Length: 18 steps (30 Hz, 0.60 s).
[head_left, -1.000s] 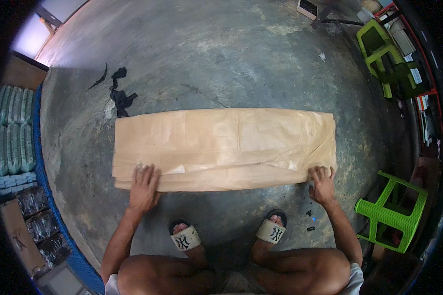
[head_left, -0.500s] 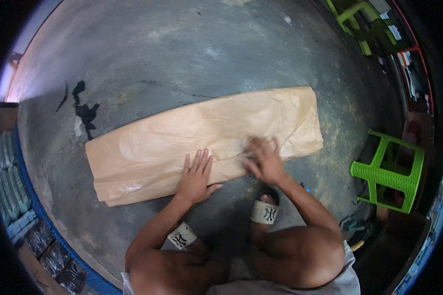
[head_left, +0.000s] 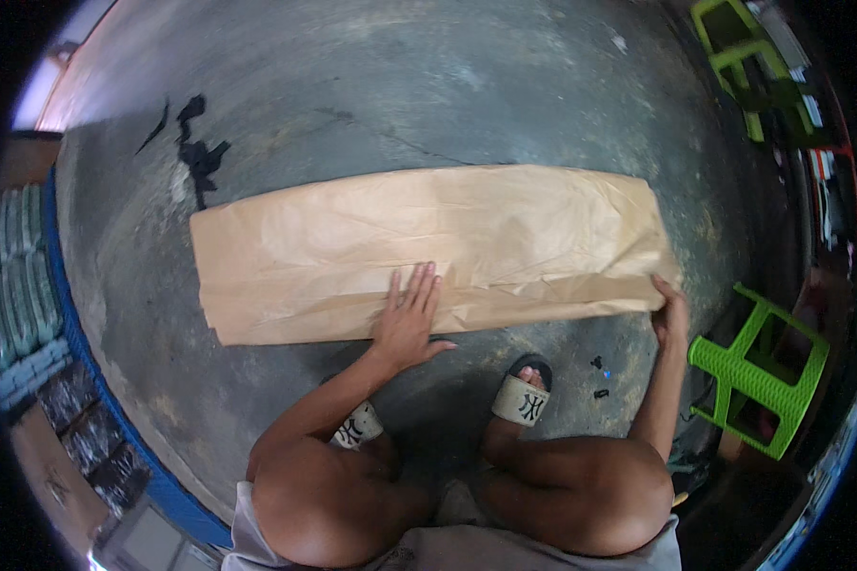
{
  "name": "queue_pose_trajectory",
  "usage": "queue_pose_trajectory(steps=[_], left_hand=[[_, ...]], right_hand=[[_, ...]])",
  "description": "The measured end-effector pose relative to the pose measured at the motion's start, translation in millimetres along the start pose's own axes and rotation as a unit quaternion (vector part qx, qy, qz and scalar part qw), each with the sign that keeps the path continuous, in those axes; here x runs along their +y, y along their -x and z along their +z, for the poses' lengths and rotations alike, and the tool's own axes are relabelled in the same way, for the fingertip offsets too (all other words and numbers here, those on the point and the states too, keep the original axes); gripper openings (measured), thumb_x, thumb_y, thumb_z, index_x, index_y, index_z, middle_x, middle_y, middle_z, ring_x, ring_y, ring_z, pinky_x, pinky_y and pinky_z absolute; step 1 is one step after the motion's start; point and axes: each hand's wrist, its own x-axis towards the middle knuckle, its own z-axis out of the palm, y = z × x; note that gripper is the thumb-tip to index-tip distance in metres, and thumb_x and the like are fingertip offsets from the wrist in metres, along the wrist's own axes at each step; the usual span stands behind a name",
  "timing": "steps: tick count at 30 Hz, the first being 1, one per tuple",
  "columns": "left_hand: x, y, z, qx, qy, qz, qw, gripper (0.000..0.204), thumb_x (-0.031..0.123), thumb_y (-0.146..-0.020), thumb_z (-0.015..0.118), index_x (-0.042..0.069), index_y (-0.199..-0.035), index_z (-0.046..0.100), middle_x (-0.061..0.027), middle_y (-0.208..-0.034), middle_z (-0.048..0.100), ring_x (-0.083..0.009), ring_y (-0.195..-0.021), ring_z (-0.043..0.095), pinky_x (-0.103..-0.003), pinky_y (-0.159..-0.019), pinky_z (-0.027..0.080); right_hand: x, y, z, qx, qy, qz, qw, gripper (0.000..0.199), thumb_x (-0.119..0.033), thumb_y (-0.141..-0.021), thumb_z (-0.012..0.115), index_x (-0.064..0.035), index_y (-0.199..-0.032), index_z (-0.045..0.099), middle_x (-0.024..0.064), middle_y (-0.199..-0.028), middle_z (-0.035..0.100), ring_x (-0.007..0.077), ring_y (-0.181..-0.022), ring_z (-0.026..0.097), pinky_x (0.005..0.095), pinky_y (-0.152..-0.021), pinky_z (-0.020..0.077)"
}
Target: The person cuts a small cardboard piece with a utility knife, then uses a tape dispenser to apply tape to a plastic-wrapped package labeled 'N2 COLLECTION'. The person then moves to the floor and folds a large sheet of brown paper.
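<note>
A long folded sheet of brown paper [head_left: 333, 247] lies across the floor in front of my feet, creased along its length. My left hand [head_left: 411, 319] rests flat on its near edge, fingers spread and thumb out to the side. At the near right corner of the paper, my right hand [head_left: 671, 309] has its fingers closed round the edge. Part of those fingers is hidden at the corner.
To the right stands a green plastic stool [head_left: 767, 371], with another green stool [head_left: 747, 67] farther back. Black scraps [head_left: 200, 157] lie on the concrete floor at far left. Stacked packages [head_left: 19, 276] line the left side behind a blue edge [head_left: 62, 276]. Small dark bits [head_left: 600, 392] lie near my right foot.
My right hand has moved from the middle of the paper out to its right corner and closed there. My left hand stays flat on the paper. The whole view has shifted slightly.
</note>
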Motion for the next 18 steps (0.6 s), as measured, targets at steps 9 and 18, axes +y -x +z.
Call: queue_pose_trajectory(steps=[9,18], left_hand=[[35.1,-11.5,33.6,0.146,0.234,-0.02,0.961,0.125,0.074,-0.08,0.071,-0.01,-0.16,0.024,-0.0301,-0.17,0.013,-0.0439,-0.16,0.007,-0.062,-0.128,0.004],[22.3,10.0,61.5,0.187,0.46,-0.071,0.865,0.092,0.048,-0.089,0.074,-0.005,-0.155,0.038,-0.0258,-0.162,0.033,-0.0371,-0.153,0.027,-0.054,-0.125,0.021]], right_hand=[[-176.2,189.9,165.9,-0.243,0.067,-0.243,0.937,0.076,-0.014,-0.08,0.075,0.0062,-0.147,0.045,0.0202,-0.135,0.062,0.0294,-0.117,0.067,0.0432,-0.104,0.0527],[-90.8,322.7,452.2,-0.684,0.284,-0.244,0.626,0.025,-0.018,-0.08,0.07,0.0057,-0.082,0.063,0.0273,-0.076,0.065,0.0456,-0.067,0.066,0.0528,-0.065,0.0516]])
